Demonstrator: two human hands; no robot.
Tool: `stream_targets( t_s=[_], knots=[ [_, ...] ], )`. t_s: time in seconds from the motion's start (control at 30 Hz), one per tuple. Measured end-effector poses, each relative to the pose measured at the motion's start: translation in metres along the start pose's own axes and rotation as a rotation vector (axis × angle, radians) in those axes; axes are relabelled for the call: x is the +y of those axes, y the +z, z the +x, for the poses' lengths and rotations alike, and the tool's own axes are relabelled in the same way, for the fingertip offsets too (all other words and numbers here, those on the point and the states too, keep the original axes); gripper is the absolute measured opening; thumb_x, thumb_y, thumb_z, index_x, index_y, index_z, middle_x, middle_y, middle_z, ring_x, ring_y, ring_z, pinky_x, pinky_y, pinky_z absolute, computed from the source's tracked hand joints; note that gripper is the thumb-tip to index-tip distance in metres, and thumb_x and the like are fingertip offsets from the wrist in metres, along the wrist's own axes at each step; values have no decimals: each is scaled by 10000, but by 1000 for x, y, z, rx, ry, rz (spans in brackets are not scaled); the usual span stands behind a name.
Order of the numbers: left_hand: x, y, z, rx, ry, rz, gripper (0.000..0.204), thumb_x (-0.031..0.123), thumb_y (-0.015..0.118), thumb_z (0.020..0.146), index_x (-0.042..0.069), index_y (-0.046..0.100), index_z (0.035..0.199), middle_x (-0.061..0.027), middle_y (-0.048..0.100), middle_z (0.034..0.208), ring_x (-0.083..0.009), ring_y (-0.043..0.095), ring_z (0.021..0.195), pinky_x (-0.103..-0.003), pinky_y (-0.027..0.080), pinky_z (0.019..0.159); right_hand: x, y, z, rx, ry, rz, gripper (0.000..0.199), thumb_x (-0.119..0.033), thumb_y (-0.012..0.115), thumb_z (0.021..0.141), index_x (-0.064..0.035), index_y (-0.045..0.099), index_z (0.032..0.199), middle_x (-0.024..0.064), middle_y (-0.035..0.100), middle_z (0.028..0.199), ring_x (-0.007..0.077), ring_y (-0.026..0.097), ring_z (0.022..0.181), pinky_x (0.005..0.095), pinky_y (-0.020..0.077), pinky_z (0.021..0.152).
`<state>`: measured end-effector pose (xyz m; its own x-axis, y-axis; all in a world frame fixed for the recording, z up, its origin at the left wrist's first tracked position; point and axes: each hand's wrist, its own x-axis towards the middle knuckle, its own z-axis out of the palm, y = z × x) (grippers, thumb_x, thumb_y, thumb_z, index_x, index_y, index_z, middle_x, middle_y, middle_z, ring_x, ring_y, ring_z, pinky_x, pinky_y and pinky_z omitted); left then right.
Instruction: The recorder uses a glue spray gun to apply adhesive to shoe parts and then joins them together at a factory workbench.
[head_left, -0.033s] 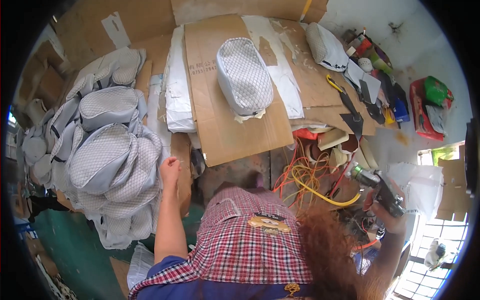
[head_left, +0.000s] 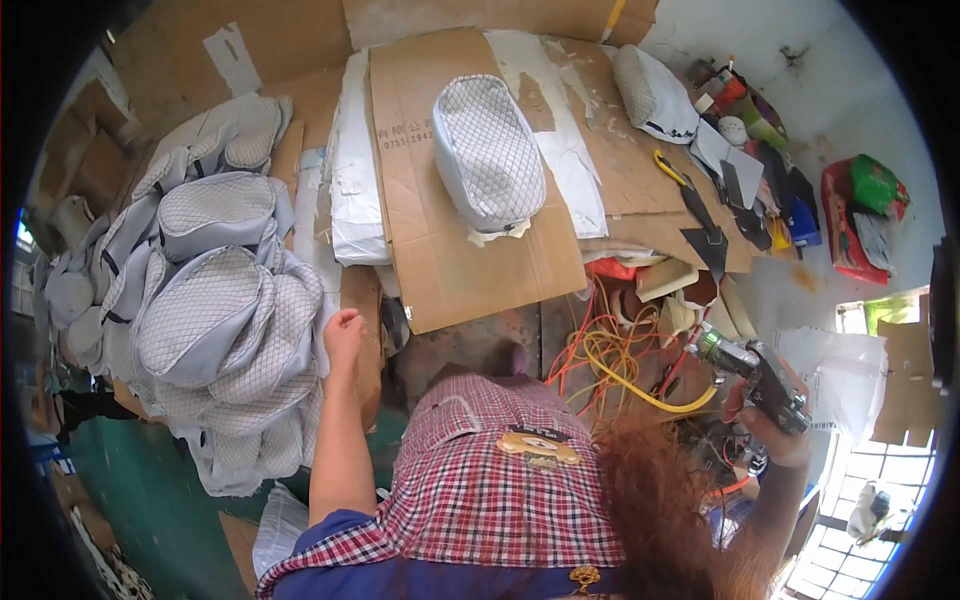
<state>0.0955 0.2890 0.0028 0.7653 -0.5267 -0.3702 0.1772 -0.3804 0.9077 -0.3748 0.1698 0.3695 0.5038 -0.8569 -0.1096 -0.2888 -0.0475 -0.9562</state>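
On a cardboard sheet in the middle of the worktable rests an oblong cushion, covered in white diamond-stitched fabric with smooth grey sides. My left hand hangs by the table's near left edge, beside a heap of similar quilted pieces; its fingers curl in with nothing visible in them. Off to the right, my right hand grips a gun-shaped tool, silver and black with a green ring at its front. That tool points toward the table, apart from the cushion. Its exact kind is unclear.
Orange and yellow hoses lie tangled below the table's right side. Another quilted cushion sits at the back right, near black-bladed tools with a yellow handle. A red bag hangs on the right wall.
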Motion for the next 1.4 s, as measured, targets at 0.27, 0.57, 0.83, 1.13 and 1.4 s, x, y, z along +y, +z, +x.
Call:
stream_targets(
  t_s=[0.27,0.57,0.83,1.13,1.4],
  knots=[
    [81,161,-21,-188,-251,-274,244,97,597,713,28,579,947,-22,591,781,-122,550,664,-242,402,568,9,-53,64,-70,8,30,520,-63,631,662,55,451,1135,87,570,778,148,556,679,261,450,638],
    [121,267,-17,-38,-462,-669,97,166,554,782,110,531,857,-25,586,798,-192,544,744,-362,410,696,28,-108,139,30,-26,37,457,-49,606,680,26,451,1103,87,557,816,162,563,729,284,473,654],
    [160,274,-27,115,-316,-676,81,75,494,735,30,502,802,-102,548,767,-215,543,674,-313,460,573,86,-128,227,-190,-181,-27,481,37,547,747,1,427,1211,51,546,831,111,543,725,241,450,654],
    [261,256,-20,87,-310,-800,82,22,477,722,-16,486,794,-118,523,753,-235,551,654,-337,524,593,260,-19,374,-83,-470,-707,554,-138,644,737,-23,407,1224,135,557,965,233,538,937,342,424,814],
    [300,251,-10,33,-260,-790,74,50,502,718,-1,478,766,-102,521,726,-214,562,653,-298,508,548,226,142,370,-470,242,1255,158,-113,621,795,-74,584,944,32,598,909,132,563,822,278,445,758]
  ],
)
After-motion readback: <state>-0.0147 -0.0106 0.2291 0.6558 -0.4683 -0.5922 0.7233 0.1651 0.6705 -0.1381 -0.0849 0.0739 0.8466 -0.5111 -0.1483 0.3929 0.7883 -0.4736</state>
